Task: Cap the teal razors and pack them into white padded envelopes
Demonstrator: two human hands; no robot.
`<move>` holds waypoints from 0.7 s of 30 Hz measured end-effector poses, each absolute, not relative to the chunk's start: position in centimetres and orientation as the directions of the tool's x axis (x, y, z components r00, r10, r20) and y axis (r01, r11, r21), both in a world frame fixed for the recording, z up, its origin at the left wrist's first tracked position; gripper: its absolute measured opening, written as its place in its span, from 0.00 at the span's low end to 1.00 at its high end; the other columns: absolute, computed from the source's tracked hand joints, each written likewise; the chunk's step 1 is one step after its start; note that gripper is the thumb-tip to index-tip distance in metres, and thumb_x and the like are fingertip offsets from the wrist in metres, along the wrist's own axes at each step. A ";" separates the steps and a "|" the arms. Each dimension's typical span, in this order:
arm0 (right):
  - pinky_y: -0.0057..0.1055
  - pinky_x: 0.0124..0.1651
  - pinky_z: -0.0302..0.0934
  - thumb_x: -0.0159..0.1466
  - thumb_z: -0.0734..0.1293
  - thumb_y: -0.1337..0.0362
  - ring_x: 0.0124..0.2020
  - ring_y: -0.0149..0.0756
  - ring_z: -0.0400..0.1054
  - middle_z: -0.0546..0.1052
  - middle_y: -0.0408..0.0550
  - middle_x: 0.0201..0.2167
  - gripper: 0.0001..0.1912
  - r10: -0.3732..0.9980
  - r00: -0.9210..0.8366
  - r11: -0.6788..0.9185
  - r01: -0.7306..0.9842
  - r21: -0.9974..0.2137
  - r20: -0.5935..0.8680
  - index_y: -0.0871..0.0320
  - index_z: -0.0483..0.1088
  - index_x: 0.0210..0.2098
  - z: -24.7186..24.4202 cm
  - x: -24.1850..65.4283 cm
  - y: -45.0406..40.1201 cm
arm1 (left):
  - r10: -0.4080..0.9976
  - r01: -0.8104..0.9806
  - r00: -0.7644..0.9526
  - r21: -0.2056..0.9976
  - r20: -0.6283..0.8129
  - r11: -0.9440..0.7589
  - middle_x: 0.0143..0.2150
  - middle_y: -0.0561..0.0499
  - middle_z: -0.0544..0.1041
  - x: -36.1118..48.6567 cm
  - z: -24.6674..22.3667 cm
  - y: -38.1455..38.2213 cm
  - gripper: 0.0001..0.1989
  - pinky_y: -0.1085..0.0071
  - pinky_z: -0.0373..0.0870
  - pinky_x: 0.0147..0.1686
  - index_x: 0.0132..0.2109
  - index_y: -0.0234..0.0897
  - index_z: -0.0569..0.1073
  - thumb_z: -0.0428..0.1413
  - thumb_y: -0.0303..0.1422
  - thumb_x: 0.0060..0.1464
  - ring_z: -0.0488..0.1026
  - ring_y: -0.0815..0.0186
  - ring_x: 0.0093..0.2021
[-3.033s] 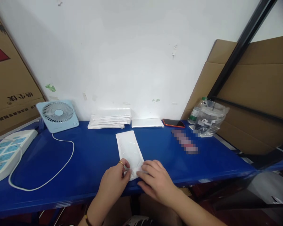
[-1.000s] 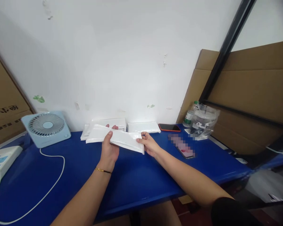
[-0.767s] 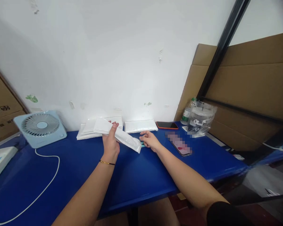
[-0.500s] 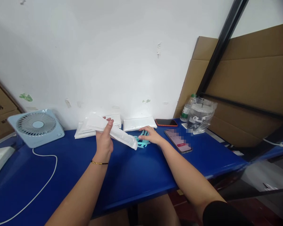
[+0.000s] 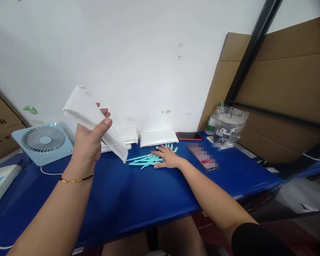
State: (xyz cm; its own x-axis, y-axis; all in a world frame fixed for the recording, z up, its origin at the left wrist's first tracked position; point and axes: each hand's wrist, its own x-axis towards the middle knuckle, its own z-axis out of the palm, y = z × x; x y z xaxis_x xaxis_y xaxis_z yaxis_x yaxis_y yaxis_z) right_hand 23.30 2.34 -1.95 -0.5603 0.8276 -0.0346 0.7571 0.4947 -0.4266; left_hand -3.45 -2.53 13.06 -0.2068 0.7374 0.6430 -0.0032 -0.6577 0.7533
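Note:
A long white packet (image 5: 81, 103) is gripped in my left hand (image 5: 92, 137), raised above the left part of the blue table and tilted, its lower end pointing right and down. My right hand (image 5: 169, 157) lies flat with fingers spread over a pile of thin turquoise plastic sticks (image 5: 141, 161), covering part of them. Their pointed ends stick out to the left and beyond the fingers. Behind, against the wall, lie a white packet (image 5: 159, 138) and a stack of similar white packets (image 5: 128, 135), the latter partly hidden by my left hand and its packet.
A light-blue fan (image 5: 44, 142) stands at the left with a white cable. Two phones, one orange-edged (image 5: 189, 136) and one with a lit screen (image 5: 202, 156), lie on the right. Beyond them are a bottle (image 5: 212, 122) and a bagged clear container (image 5: 226, 131).
My left hand has lifted the white packet up and left, away from the sticks. The sticks now lie spread on the table, and my right hand has flattened onto them.

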 end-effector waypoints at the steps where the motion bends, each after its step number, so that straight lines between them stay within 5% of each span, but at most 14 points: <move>1: 0.52 0.64 0.25 0.52 0.61 0.35 0.67 0.54 0.27 0.43 0.44 0.68 0.44 0.826 -0.562 0.494 0.755 -0.431 -0.038 0.41 0.49 0.63 -2.0 23.2 2.2 | 0.721 0.084 -0.183 0.741 0.669 -0.666 0.49 0.48 0.71 -3.8 13.3 -2.5 0.31 0.57 0.61 0.56 0.54 0.41 0.64 0.63 0.37 0.41 0.68 0.57 0.52; 5: 0.52 0.64 0.25 0.53 0.60 0.35 0.67 0.55 0.26 0.42 0.47 0.68 0.44 0.806 -0.590 0.513 0.730 -0.452 -0.038 0.44 0.48 0.64 -2.1 21.9 1.1 | 0.729 0.626 -0.087 0.607 0.679 -0.490 0.48 0.46 0.73 -5.9 11.3 -0.9 0.38 0.53 0.57 0.56 0.54 0.41 0.65 0.66 0.42 0.33 0.67 0.50 0.52; 9: 0.53 0.63 0.24 0.54 0.62 0.37 0.67 0.55 0.29 0.44 0.49 0.67 0.45 0.806 -0.592 0.527 0.711 -0.466 0.009 0.46 0.47 0.65 -1.4 21.5 0.5 | 0.887 0.914 0.013 0.354 0.461 -0.197 0.51 0.37 0.71 -8.1 6.7 0.9 0.44 0.43 0.52 0.55 0.58 0.38 0.62 0.64 0.47 0.34 0.64 0.39 0.54; 11: 0.53 0.63 0.26 0.54 0.65 0.42 0.67 0.53 0.32 0.47 0.50 0.67 0.44 0.828 -0.555 0.524 0.713 -0.465 0.082 0.47 0.48 0.64 -0.5 22.7 0.9 | 0.894 0.957 0.018 0.252 0.447 -0.146 0.61 0.29 0.59 -8.4 4.8 0.9 0.55 0.40 0.47 0.56 0.64 0.32 0.52 0.63 0.50 0.31 0.52 0.35 0.62; 13: 0.51 0.63 0.33 0.52 0.69 0.49 0.67 0.51 0.35 0.49 0.49 0.66 0.43 0.827 -0.551 0.534 0.704 -0.468 0.115 0.47 0.51 0.63 0.7 24.6 2.0 | 0.874 0.955 0.110 0.195 0.473 -0.225 0.67 0.32 0.48 -7.8 3.5 0.2 0.57 0.41 0.40 0.59 0.66 0.33 0.45 0.60 0.53 0.35 0.41 0.39 0.66; 17: 0.49 0.61 0.43 0.40 0.73 0.67 0.65 0.55 0.39 0.54 0.47 0.64 0.52 0.751 -0.654 0.579 0.719 -0.384 -0.093 0.45 0.52 0.63 2.4 27.1 4.9 | 0.806 0.756 0.561 0.281 0.187 -0.591 0.67 0.41 0.51 -4.1 1.6 -1.2 0.49 0.56 0.48 0.61 0.65 0.38 0.52 0.57 0.55 0.40 0.47 0.50 0.66; 21: 0.45 0.58 0.49 0.35 0.70 0.78 0.62 0.57 0.46 0.59 0.47 0.62 0.50 0.753 -0.630 0.599 0.776 -0.197 -0.193 0.45 0.62 0.57 2.7 26.0 6.8 | 0.841 0.778 0.530 0.331 0.110 -0.534 0.62 0.35 0.60 -0.5 -0.3 -1.3 0.50 0.55 0.52 0.59 0.62 0.34 0.60 0.57 0.59 0.36 0.53 0.44 0.63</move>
